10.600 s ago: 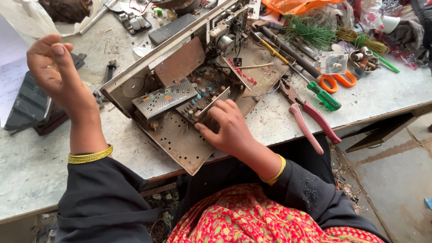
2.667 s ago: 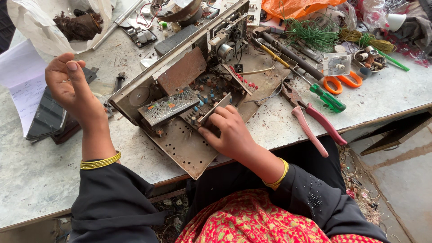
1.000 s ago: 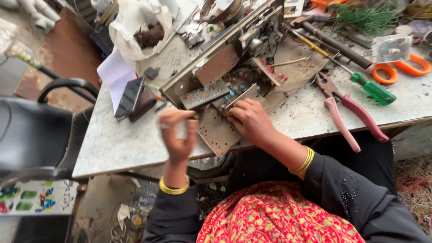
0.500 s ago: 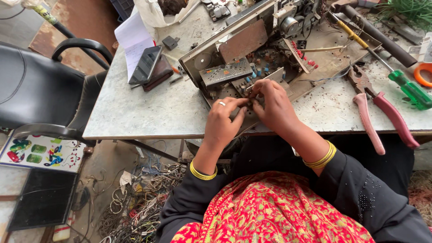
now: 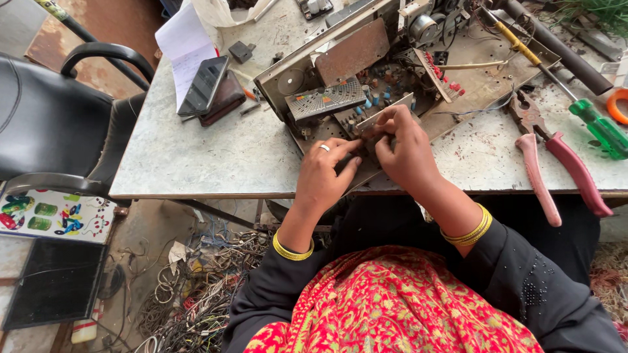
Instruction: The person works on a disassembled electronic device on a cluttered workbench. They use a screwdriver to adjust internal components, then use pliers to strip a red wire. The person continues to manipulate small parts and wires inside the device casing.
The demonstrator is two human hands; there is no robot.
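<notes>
An opened metal electronics chassis point(image 5: 356, 49) lies on the worn grey table point(image 5: 203, 163), its circuit boards and small parts exposed. Both hands meet at its near edge. My right hand point(image 5: 407, 151) pinches a narrow circuit board strip point(image 5: 386, 110) that sticks out of the chassis. My left hand point(image 5: 325, 173), with a ring on one finger, has its fingertips closed on the same spot from the left. What sits between the fingertips is hidden.
Pink-handled pliers point(image 5: 553, 163) and a green-handled screwdriver point(image 5: 598, 127) lie to the right. A phone point(image 5: 205, 85) on a brown wallet and a sheet of paper point(image 5: 183, 42) lie to the left. A black chair point(image 5: 59, 124) stands left of the table, with tangled wires point(image 5: 196, 301) on the floor.
My left hand came down from being raised at the left and joined the right hand at the circuit board. The view swung left, bringing the chair and floor into sight.
</notes>
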